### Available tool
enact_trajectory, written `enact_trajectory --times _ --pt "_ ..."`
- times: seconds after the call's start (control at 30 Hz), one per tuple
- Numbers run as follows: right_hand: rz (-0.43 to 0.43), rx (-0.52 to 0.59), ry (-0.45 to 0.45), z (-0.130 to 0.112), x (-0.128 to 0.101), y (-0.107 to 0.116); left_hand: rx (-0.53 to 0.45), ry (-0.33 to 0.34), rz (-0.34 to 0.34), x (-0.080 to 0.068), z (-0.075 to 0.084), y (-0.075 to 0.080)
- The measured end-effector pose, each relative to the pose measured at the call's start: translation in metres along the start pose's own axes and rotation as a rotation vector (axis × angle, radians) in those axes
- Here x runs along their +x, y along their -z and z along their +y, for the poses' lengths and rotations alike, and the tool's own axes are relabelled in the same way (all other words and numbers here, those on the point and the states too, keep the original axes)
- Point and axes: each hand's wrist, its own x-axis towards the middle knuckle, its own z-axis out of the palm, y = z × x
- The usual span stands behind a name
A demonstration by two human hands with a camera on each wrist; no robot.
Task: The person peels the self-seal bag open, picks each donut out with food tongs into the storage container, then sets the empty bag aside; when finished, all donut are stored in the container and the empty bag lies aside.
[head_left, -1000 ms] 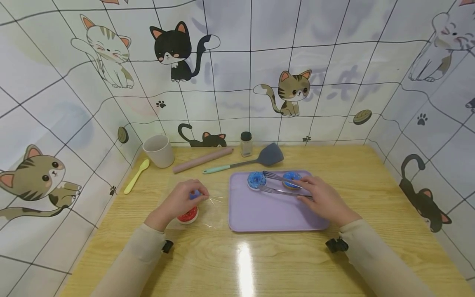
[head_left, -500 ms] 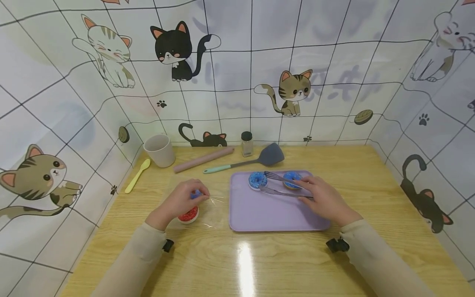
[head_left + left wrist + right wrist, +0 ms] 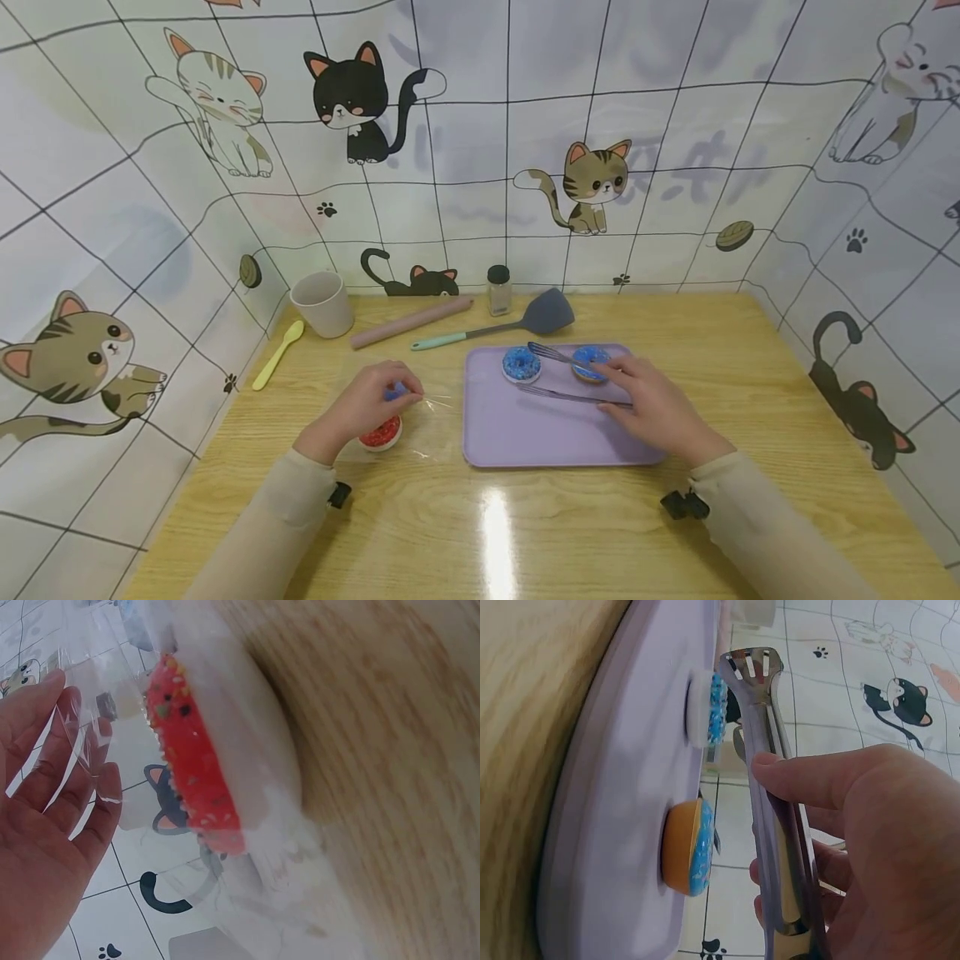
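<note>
Cat-print tile wall (image 3: 465, 200) round a wood-grain bench (image 3: 420, 533), upper cats cropped. Clock read from the lilac tray (image 3: 495, 425): right hand (image 3: 660, 408) at 3, fingers clamped on metal tongs (image 3: 769, 840), tong ends apart. Handle end mostly behind the hand in my head feed, cut off at the bottom of my right wrist feed. On the tray: white-based blue doughnut (image 3: 521, 365) toward 11, orange-based blue doughnut (image 3: 590, 352) toward 1, the latter partly behind a tong arm. Upper tong end overlaps the 11 o'clock one's edge; I can't tell if they touch.

Left hand (image 3: 367, 402) off at 9, fingertips pinching a clear bag (image 3: 431, 433). Bag outline hard to trace, mostly glints. Red doughnut (image 3: 381, 434) shows through it, half hidden by the hand from above, side-on in my left wrist feed. Something blue (image 3: 394, 392) under the fingers, mostly covered; can't make it out.

Behind: grey cup (image 3: 322, 312) and pink rolling pin (image 3: 412, 322) at 10, yellow spoon (image 3: 277, 356) at 9, small jar (image 3: 498, 296) at 11, label unreadable; spatula (image 3: 549, 313) spans 10 to 12. Sleeves (image 3: 273, 500) run out of frame at 8 and 4.
</note>
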Motion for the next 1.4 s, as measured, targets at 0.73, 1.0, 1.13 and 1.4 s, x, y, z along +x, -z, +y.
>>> enact_trajectory --times 0.73,1.0,1.13,1.4 --pt "-0.104 0.055 0.21 -0.06 0.02 -0.023 -0.023 -0.002 0.026 0.0 0.0 0.003" --pt "-0.109 0.075 0.263 -0.076 0.032 -0.037 -0.035 0.003 0.038 -0.001 -0.002 0.002" --pt "-0.122 0.076 0.257 -0.081 0.032 -0.035 -0.028 0.001 0.055 -0.001 -0.003 0.002" --pt "-0.136 0.083 0.266 -0.085 0.032 -0.032 -0.037 -0.001 0.091 -0.001 -0.005 0.002"
